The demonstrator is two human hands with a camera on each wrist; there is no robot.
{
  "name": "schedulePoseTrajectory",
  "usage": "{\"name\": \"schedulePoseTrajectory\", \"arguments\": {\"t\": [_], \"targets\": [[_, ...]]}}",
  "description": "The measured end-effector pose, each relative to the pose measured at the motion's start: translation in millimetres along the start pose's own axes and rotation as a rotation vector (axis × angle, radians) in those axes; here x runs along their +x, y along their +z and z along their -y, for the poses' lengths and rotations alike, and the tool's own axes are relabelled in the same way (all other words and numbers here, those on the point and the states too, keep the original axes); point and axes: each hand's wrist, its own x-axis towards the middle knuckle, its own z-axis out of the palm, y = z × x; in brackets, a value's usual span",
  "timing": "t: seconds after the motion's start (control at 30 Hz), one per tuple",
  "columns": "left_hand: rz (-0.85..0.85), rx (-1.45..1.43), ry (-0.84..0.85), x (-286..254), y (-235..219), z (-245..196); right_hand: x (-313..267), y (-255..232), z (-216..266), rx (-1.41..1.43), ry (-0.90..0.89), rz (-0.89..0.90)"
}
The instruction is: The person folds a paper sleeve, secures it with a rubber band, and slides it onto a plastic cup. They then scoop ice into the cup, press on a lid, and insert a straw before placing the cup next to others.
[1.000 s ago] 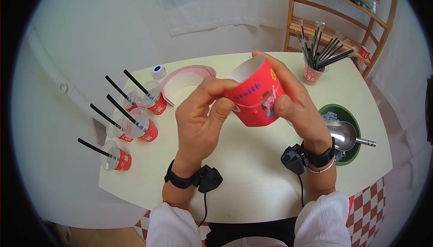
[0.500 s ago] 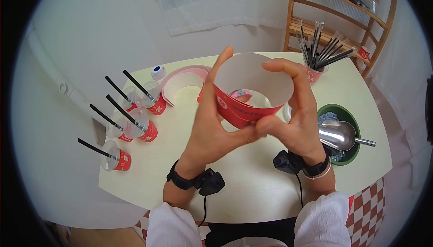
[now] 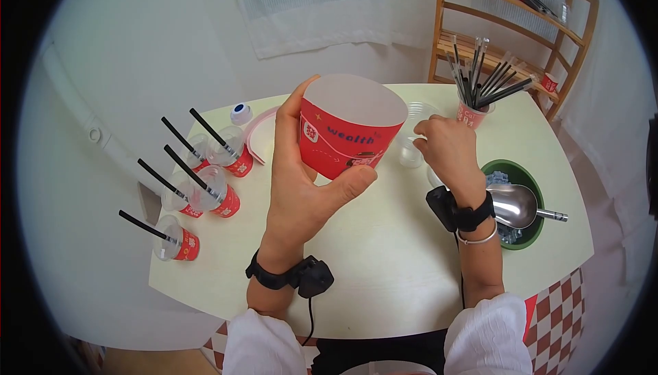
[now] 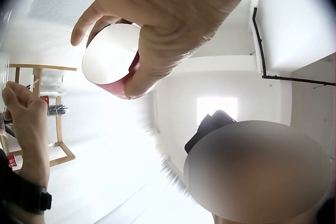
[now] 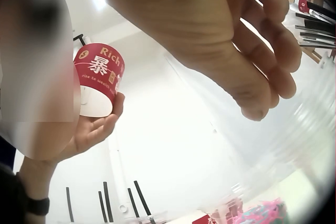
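In the head view my left hand point(image 3: 298, 193) grips a red paper sleeve point(image 3: 349, 143) printed "wealth", raised above the table, thumb on its near side. The left wrist view shows the white inside of the sleeve point(image 4: 110, 53) between the fingers and thumb. My right hand point(image 3: 449, 152) reaches over clear plastic cups point(image 3: 411, 157) at the back right, fingers bent and holding nothing visible. From the right wrist view, blurred clear plastic point(image 5: 310, 124) lies near those fingers; contact cannot be told.
Several lidded cups with black straws point(image 3: 226, 200) stand at the left. A pink-edged curved piece point(image 3: 260, 135) and a small white-blue object point(image 3: 240, 113) are behind. On the right are a straw cup point(image 3: 473, 115), a green bowl point(image 3: 531, 238) and a metal scoop point(image 3: 514, 205).
My right hand has let go of the red sleeve and moved right to the clear cups. The left hand keeps the sleeve, turned so its printed side faces the head camera.
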Motion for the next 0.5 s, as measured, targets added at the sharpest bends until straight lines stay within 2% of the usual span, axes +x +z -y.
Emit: {"name": "schedulePoseTrajectory", "arguments": {"t": [0.2, 0.3, 0.4, 0.5], "targets": [[0.021, -0.006, -0.006, 0.4, -1.8, 1.7, 1.6, 6.6, -2.2, 0.061, 0.025, 0.058], [0.008, -0.011, -0.004, 1.5, -2.6, 5.0, 3.2, 4.9, -3.1, 0.098, 0.035, 0.002], [-0.011, -0.013, -0.003, 1.4, -2.3, 6.4, 4.6, 5.9, -4.8, 0.096, -0.011, -0.118], [-0.023, -0.002, 0.008, 1.3, -2.7, 8.8, 9.2, -0.5, 2.2, 0.07, 0.025, -0.275]]}}
